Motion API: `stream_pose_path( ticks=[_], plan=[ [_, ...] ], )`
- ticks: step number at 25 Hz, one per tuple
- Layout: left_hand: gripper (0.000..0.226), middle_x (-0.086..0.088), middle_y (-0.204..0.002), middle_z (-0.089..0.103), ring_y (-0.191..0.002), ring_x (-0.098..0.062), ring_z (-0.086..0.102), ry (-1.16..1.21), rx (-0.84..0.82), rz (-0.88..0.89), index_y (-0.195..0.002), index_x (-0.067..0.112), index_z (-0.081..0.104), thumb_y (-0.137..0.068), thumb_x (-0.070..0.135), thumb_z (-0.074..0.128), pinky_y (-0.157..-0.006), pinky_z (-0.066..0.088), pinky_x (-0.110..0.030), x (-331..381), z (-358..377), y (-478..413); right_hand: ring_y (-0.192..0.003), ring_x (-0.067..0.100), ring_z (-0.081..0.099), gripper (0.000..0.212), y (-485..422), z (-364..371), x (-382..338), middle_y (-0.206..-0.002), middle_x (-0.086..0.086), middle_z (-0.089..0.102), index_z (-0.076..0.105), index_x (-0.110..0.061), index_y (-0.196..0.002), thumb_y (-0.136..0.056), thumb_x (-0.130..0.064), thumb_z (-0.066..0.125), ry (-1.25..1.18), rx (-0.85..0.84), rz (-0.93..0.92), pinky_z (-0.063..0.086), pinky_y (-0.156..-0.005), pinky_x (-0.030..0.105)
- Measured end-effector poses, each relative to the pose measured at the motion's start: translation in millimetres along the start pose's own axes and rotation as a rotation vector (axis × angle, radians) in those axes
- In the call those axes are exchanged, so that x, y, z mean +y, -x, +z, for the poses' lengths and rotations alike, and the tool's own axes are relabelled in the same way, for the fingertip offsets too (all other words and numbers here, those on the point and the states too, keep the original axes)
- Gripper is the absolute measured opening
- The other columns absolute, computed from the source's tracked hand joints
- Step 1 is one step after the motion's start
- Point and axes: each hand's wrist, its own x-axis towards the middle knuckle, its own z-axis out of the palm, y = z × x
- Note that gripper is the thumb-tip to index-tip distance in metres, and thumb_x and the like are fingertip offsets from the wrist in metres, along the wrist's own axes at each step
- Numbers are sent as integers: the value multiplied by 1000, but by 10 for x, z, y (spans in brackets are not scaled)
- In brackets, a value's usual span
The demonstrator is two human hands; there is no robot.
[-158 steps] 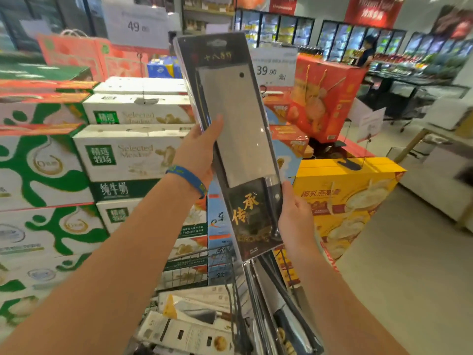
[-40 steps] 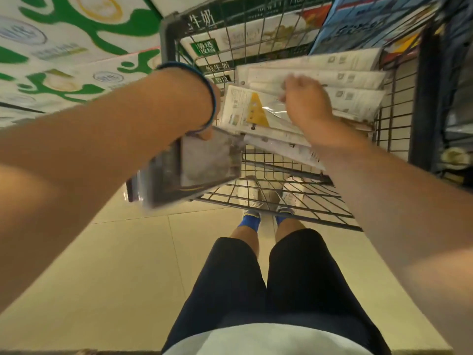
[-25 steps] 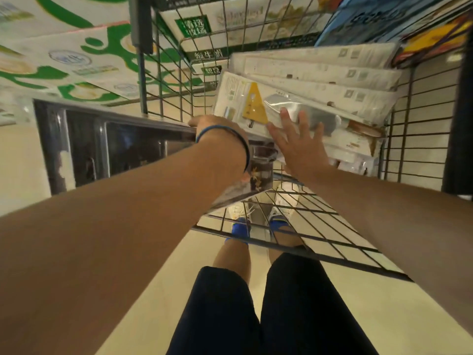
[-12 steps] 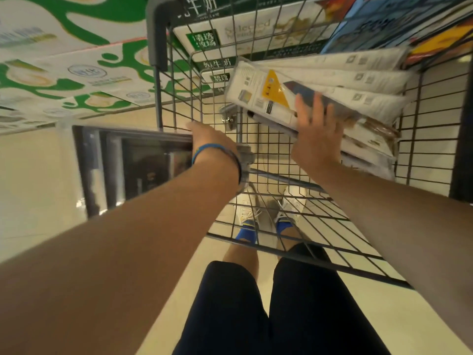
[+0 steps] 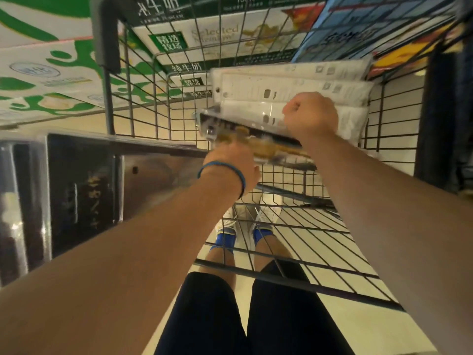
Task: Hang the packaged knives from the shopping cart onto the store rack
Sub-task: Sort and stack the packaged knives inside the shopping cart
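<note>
I look down into a wire shopping cart [image 5: 302, 234]. My left hand [image 5: 234, 162] grips a black packaged cleaver [image 5: 84, 185] by its handle end; the pack lies flat and sticks out to the left past the cart's side. My right hand [image 5: 311, 115] is curled round the edge of a second packaged knife [image 5: 245, 135], lifted and tilted on its side, close above my left hand. Several more white-backed knife packs [image 5: 289, 85] lean against the cart's far wall. The store rack is not in view.
Stacked milk cartons [image 5: 46, 73] with green print stand beyond the cart at the left and top. Coloured boxes [image 5: 384, 29] fill the top right. My legs and shoes [image 5: 245, 226] stand on the pale floor, seen through the cart's mesh.
My right hand went from lying flat on a pack in the cart to closing on it and pulling it up and toward me. The left hand kept the black cleaver pack out to the left.
</note>
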Motion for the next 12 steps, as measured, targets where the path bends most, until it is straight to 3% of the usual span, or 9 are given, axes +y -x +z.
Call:
stream_pose_path(
  ticks=[2, 5, 7, 9, 11, 12],
  plan=[
    [48, -9, -118, 62, -94, -27, 57, 165, -84, -89, -128, 10, 58, -98, 45, 45, -73, 44, -35, 89, 108, -41, -109, 25, 58, 24, 24, 27, -25, -122, 5, 65, 69, -23, -120, -99, -25, 58, 73, 87, -44, 46, -85, 35],
    [57, -10, -159, 30, -127, -31, 51, 466, -188, -205, -149, 13, 36, -99, 36, 48, -96, 46, -40, 208, 266, -94, -110, 26, 58, 27, 310, 237, 41, -117, 5, 63, 67, -18, -118, -98, -33, 55, -114, 134, -184, 49, -86, 38],
    [53, -11, -150, 42, -121, -29, 54, 704, -151, -294, -148, 16, 34, -98, 27, 50, -93, 47, -39, 222, 305, -188, -116, 27, 58, 45, 530, 367, 189, -124, 4, 64, 64, -22, -126, -94, -53, 56, -152, 26, -228, 51, -94, 45],
    [49, -10, -136, 53, -114, -29, 57, 919, -153, -406, -145, 21, 36, -97, 18, 49, -92, 49, -38, 209, 305, -251, -130, 30, 51, 80, 590, 413, 382, -142, 5, 56, 52, -27, -143, -81, -76, 61, -20, -126, -210, 46, -104, 53],
    [47, -8, -138, 54, -124, -28, 53, 903, -204, -406, -147, 17, 37, -100, 13, 44, -102, 42, -39, 179, 299, -260, -135, 32, 48, 95, 593, 434, 516, -150, 6, 50, 42, -27, -151, -75, -76, 71, 116, -287, -178, 46, -106, 54],
    [49, -5, -144, 50, -131, -26, 47, 742, -204, -380, -150, 16, 33, -102, 13, 40, -109, 36, -41, 186, 311, -289, -129, 32, 53, 87, 585, 454, 545, -145, 6, 54, 45, -26, -149, -78, -67, 75, 164, -308, -160, 49, -101, 51]
  ],
)
